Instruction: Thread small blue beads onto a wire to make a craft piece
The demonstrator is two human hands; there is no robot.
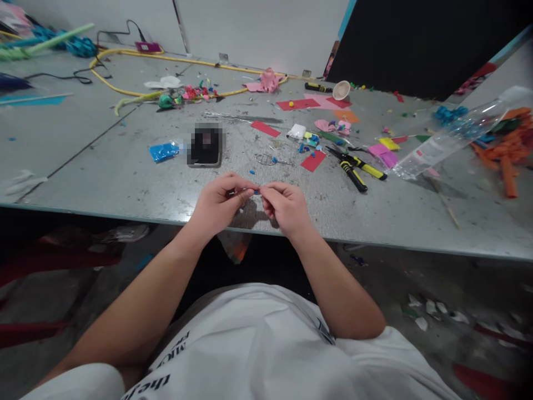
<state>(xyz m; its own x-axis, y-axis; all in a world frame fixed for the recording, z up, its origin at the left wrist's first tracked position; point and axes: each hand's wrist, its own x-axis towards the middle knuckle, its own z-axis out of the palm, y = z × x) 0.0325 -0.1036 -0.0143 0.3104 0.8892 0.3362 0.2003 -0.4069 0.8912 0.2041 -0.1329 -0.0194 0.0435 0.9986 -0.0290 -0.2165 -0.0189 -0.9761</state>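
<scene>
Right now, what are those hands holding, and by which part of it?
A tiny blue piece, held at the fingertips of the left hand and right hand; which part they grip is too small to tell.

Dullish light, seemingly from overhead; soft sheen on the tabletop [137, 186], murky floor [381, 289], stretched edges.

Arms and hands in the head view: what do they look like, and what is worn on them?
The left hand and right hand wear no gloves. The forearms are uncovered, with no watch or bracelet visible. A short white sleeve shows at lower left, part of a white shirt with dark lettering.
</scene>
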